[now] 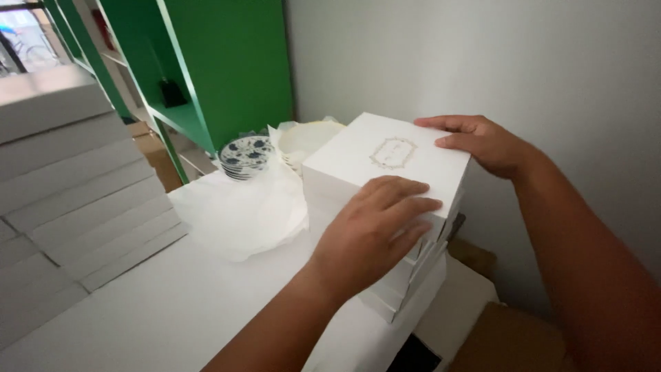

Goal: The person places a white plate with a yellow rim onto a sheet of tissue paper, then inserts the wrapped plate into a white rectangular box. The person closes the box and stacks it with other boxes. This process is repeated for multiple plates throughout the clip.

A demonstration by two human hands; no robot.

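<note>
Hands rest on a white square box [385, 160] that tops a stack of white boxes [406, 275] at the right edge of the white bench [172, 310]. The left hand [368, 231] lies flat over the box's near corner, fingers [406, 200] together and draped over the lid's edge, clamped on nothing. The right hand [482, 141] presses its fingers [441, 124], held together, on the far right corner of the lid. A faint ornamental emblem [392, 153] marks the lid's middle. Toward the bench's far edge lies crumpled white tissue paper [241, 213], with a stack of blue-patterned plates [246, 157] and pale bowls [306, 141] behind it. Flat white boxes [76, 200] lean along the left edge; a green shelf [220, 69] stands beyond.
</note>
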